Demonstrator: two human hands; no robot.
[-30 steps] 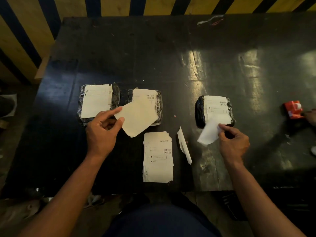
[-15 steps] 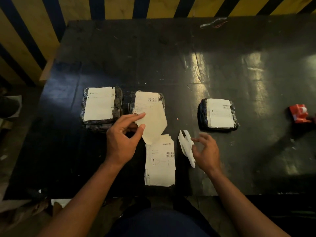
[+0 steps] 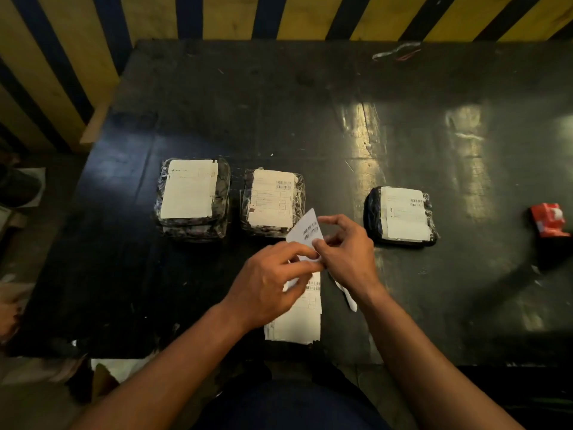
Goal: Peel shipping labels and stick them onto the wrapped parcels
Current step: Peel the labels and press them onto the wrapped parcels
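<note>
Three wrapped parcels lie in a row on the dark table (image 3: 279, 103), each with a white label on top: the left parcel (image 3: 193, 198), the middle parcel (image 3: 273, 202) and the right parcel (image 3: 401, 217). A stack of labels (image 3: 299, 318) lies near the front edge, partly under my hands. My left hand (image 3: 268, 285) and my right hand (image 3: 345, 252) meet above the stack and both pinch one white label sheet (image 3: 307, 232) with barcodes, held tilted up. The sheet's lower part is hidden by my fingers.
A strip of peeled backing paper (image 3: 347, 294) lies right of the stack. A red object (image 3: 548, 218) sits at the right edge. Wire scraps (image 3: 395, 51) lie at the far edge. A yellow and black striped wall (image 3: 217, 13) stands behind.
My right hand dropped the backing strip and came to the middle. My left hand moved right and down from the middle parcel. Both hands now hold one label sheet above the stack.
</note>
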